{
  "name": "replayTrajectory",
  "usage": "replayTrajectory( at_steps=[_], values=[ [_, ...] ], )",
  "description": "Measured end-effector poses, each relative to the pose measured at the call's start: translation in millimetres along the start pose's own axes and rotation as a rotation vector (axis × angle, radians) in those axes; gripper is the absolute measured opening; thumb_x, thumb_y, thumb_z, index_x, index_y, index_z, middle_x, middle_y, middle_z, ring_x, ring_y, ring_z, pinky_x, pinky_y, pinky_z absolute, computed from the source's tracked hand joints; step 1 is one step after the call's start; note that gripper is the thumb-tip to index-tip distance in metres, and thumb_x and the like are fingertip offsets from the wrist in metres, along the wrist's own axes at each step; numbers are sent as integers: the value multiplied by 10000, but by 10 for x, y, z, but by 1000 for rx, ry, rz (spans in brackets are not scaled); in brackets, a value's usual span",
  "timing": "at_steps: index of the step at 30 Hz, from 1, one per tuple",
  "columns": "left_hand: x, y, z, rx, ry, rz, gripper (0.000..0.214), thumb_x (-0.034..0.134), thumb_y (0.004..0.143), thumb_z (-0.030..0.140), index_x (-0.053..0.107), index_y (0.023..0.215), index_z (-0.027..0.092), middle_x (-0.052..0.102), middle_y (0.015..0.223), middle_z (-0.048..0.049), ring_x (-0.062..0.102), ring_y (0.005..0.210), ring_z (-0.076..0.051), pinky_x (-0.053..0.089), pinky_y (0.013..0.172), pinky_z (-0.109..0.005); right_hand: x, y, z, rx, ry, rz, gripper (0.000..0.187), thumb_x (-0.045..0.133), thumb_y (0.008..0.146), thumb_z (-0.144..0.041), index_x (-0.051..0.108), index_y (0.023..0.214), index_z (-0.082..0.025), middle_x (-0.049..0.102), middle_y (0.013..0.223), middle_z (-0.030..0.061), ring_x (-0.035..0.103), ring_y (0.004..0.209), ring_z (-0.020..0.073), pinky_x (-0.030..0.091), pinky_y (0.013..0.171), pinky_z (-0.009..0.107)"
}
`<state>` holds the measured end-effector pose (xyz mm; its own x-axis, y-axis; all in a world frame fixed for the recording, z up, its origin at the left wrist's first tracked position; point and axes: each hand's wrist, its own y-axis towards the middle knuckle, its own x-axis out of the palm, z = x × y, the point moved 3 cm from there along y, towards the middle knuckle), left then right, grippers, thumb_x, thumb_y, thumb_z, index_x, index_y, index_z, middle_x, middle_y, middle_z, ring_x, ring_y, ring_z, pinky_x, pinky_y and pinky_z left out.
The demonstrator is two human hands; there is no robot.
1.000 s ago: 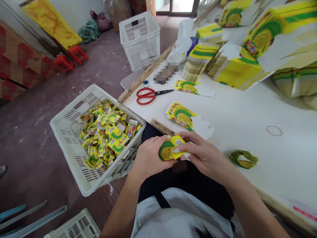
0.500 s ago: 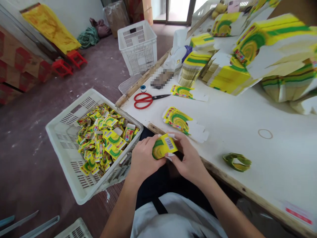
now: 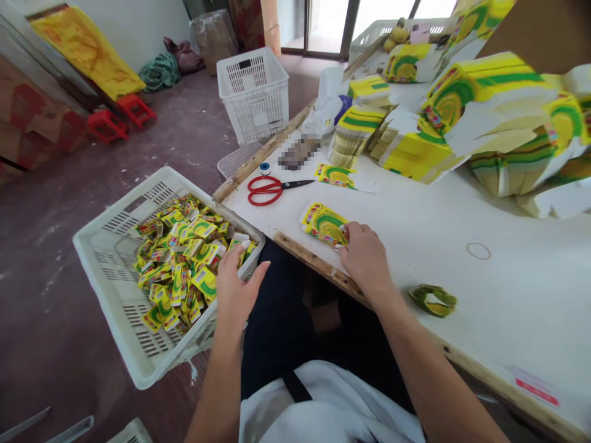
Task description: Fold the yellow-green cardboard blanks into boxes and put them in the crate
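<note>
My left hand (image 3: 234, 292) is over the near right rim of a white plastic crate (image 3: 113, 224), its fingers and thumb spread and nothing seen in it. Small yellow-green boxes (image 3: 178, 277) fill much of that crate in a loose heap. At the table's edge, my right hand (image 3: 367, 255) pinches the right end of a flat printed carton (image 3: 322, 221) lying on the white top. The fingers cover the carton's white flaps. Behind it lies another flat carton (image 3: 335, 175).
Red-handled scissors (image 3: 265, 191) lie near the table's left corner, beside a small blue-centred roll (image 3: 265, 167). Stacks of flat cartons (image 3: 410, 147) stand at the back. A green strip ring (image 3: 433, 300) rests at the right. Another white crate (image 3: 253, 92) is on the floor.
The folded yellow box has left both hands. My left hand has moved left to the crate and opened. My right hand has moved right and forward onto the flat carton.
</note>
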<state>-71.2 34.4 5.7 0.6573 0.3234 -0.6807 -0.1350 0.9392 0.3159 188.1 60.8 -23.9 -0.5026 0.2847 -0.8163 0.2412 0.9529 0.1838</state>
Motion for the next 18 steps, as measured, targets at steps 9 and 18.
replayTrajectory(
  at_steps=[9,18],
  values=[
    [344,-204,289,-226,-613,-361,449,715,773,360,582,1165,185,729,1090,-119,692,1050,-239,569,895,-406,-259,-59,-87,117,373,61,319,591,698,-158,433,963,-240,651,819,33,647,736,232,537,731,423],
    [551,-193,555,-194,-830,-277,514,414,945,591,644,1161,186,667,1277,-120,618,1209,-247,469,1082,-436,-231,-397,-554,58,962,-400,268,637,670,-195,468,872,-238,644,763,-18,641,680,147,533,621,286]
  ],
)
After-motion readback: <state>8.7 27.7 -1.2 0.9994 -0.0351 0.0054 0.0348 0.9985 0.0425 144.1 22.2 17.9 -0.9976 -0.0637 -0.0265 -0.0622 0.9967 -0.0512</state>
